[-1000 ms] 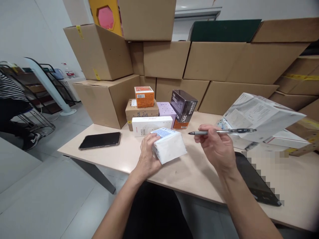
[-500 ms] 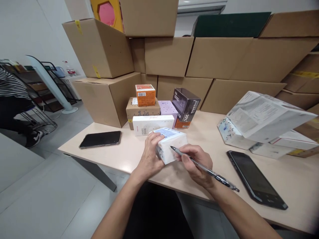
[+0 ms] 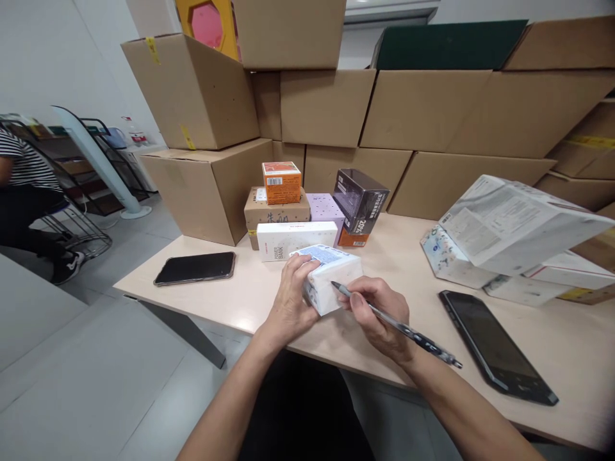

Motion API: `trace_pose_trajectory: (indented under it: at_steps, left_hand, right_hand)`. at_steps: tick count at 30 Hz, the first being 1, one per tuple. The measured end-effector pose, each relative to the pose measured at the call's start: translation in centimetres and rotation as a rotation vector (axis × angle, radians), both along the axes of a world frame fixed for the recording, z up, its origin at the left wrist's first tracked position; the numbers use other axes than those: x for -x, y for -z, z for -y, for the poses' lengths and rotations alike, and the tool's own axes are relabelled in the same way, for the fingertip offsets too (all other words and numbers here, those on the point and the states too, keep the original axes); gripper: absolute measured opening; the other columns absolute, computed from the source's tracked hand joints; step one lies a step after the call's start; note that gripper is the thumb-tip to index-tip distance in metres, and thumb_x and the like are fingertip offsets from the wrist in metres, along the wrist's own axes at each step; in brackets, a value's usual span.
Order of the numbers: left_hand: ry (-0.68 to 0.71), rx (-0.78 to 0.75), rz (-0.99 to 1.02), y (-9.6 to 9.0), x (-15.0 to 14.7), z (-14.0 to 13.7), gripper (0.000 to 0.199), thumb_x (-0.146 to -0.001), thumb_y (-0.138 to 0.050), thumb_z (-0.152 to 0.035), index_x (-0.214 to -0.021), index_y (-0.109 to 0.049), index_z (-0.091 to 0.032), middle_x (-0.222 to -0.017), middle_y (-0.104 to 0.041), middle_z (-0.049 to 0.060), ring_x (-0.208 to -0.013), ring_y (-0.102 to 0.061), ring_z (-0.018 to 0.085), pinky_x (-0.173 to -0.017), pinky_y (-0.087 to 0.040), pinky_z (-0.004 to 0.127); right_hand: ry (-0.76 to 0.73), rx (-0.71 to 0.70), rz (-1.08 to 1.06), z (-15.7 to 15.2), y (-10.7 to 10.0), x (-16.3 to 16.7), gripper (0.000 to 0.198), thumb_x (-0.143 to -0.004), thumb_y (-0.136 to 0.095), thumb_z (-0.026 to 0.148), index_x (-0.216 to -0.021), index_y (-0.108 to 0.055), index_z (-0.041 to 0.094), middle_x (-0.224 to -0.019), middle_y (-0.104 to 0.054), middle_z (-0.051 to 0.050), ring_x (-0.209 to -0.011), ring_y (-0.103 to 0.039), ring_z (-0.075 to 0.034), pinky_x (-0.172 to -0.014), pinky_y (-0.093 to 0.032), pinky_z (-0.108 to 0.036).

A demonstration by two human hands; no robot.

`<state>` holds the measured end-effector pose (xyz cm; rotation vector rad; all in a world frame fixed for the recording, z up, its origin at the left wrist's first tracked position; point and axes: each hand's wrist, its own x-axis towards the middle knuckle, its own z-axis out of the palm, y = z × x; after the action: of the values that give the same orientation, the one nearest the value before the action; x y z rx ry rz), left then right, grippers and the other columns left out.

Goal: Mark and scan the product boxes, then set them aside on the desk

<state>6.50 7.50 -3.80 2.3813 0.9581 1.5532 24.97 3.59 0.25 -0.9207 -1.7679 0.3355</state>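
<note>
A small white box (image 3: 334,288) with blue print on its top is held near the table's front edge, its plain side turned toward me. My left hand (image 3: 294,288) is closed round the box's left end. Between the fingers and thumb of my right hand (image 3: 382,314) is a pen (image 3: 408,333), its tip at the box's white side; I cannot tell whether it touches. Just behind the held box stands a white power bank box (image 3: 276,243). Behind that are a brown carton (image 3: 254,216) with an orange box (image 3: 283,191) on it, a lilac box (image 3: 325,210) and a dark box (image 3: 353,195).
A phone (image 3: 195,268) lies at the table's left, a rugged handheld device (image 3: 494,346) at the right. White-wrapped parcels (image 3: 519,224) are piled at the right. Large cartons (image 3: 437,115) wall off the back. A person in a striped top (image 3: 29,163) sits at far left.
The pen tip stays at the white box's side, with hardly any shift of either hand. The whole view has moved very slightly.
</note>
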Motion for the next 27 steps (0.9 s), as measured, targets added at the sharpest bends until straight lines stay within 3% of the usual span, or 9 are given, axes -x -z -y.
trace_pose_trajectory:
  at_steps: [7,10,12,14,15,17,20,22,27]
  left_hand:
    - [-0.001,0.009,-0.003,-0.1,0.1,0.0,0.071,-0.08,-0.073,-0.023,-0.14,-0.035,-0.026,-0.141,-0.045,0.015,-0.14,-0.038,0.033,-0.116,-0.033,0.061]
    - [0.003,0.011,-0.008,-0.1,0.2,-0.1,0.074,-0.08,-0.074,-0.023,-0.141,-0.034,-0.026,-0.141,-0.044,0.015,-0.141,-0.037,0.033,-0.116,-0.033,0.061]
    - [0.004,0.01,-0.004,0.0,0.2,-0.1,0.076,-0.079,-0.075,-0.023,-0.142,-0.033,-0.026,-0.142,-0.044,0.016,-0.142,-0.038,0.033,-0.116,-0.032,0.062]
    - [0.009,0.009,0.001,0.1,0.2,-0.2,0.078,-0.078,-0.075,-0.022,-0.142,-0.032,-0.026,-0.142,-0.044,0.016,-0.142,-0.037,0.033,-0.116,-0.031,0.062]
    - [0.01,0.01,0.005,0.1,0.2,-0.2,0.078,-0.078,-0.076,-0.022,-0.143,-0.032,-0.026,-0.143,-0.043,0.016,-0.142,-0.037,0.033,-0.117,-0.031,0.062]
    - [0.016,0.014,0.008,0.2,0.2,-0.2,0.08,-0.078,-0.076,-0.022,-0.143,-0.031,-0.026,-0.145,-0.042,0.017,-0.144,-0.036,0.033,-0.117,-0.03,0.062]
    - [0.031,0.026,0.008,0.3,0.3,-0.2,0.081,-0.078,-0.076,-0.021,-0.144,-0.03,-0.026,-0.147,-0.041,0.017,-0.145,-0.035,0.033,-0.119,-0.029,0.061]
    - [0.035,0.037,0.008,0.3,0.4,-0.2,0.081,-0.078,-0.075,-0.019,-0.145,-0.03,-0.026,-0.147,-0.041,0.017,-0.146,-0.033,0.032,-0.12,-0.026,0.061]
    - [0.033,0.05,0.012,0.4,0.5,-0.2,0.08,-0.079,-0.073,-0.019,-0.145,-0.029,-0.026,-0.148,-0.04,0.017,-0.148,-0.03,0.033,-0.12,-0.026,0.062]
  right_hand:
    - [-0.043,0.098,-0.04,-0.1,0.2,-0.1,0.013,-0.091,-0.057,0.038,-0.089,-0.061,0.025,-0.072,-0.069,0.001,-0.064,-0.066,-0.014,-0.06,-0.052,-0.026]
    - [-0.11,0.136,-0.189,-0.2,0.2,-0.3,0.014,-0.092,-0.058,0.037,-0.089,-0.061,0.024,-0.071,-0.069,0.001,-0.06,-0.065,-0.014,-0.057,-0.053,-0.026]
    - [-0.075,0.102,-0.37,-0.7,0.0,-0.8,0.013,-0.094,-0.055,0.036,-0.092,-0.059,0.024,-0.069,-0.067,0.003,-0.053,-0.06,-0.012,-0.052,-0.05,-0.026]
    - [0.071,0.035,-0.466,-1.6,-0.3,-1.8,0.012,-0.096,-0.052,0.036,-0.098,-0.057,0.025,-0.07,-0.064,0.004,-0.05,-0.056,-0.011,-0.049,-0.047,-0.025]
    - [0.167,0.012,-0.419,-2.2,-0.5,-2.5,0.014,-0.096,-0.052,0.036,-0.102,-0.057,0.025,-0.074,-0.064,0.003,-0.052,-0.056,-0.012,-0.052,-0.047,-0.026]
    - [0.349,0.02,-0.124,-3.4,-0.6,-4.1,0.019,-0.095,-0.051,0.033,-0.109,-0.06,0.024,-0.087,-0.067,-0.002,-0.066,-0.062,-0.015,-0.063,-0.05,-0.03]
    - [0.477,0.223,0.532,-4.6,-0.1,-5.8,0.03,-0.091,-0.048,0.015,-0.116,-0.063,0.018,-0.105,-0.066,-0.013,-0.091,-0.063,-0.025,-0.078,-0.048,-0.035]
    - [0.503,0.384,0.821,-5.0,0.4,-6.0,0.04,-0.085,-0.046,0.004,-0.119,-0.063,0.015,-0.108,-0.065,-0.017,-0.096,-0.061,-0.028,-0.078,-0.046,-0.036]
    - [0.509,0.484,0.946,-5.2,0.8,-4.8,0.041,-0.083,-0.046,0.001,-0.116,-0.065,0.016,-0.104,-0.066,-0.019,-0.09,-0.06,-0.029,-0.072,-0.043,-0.035]
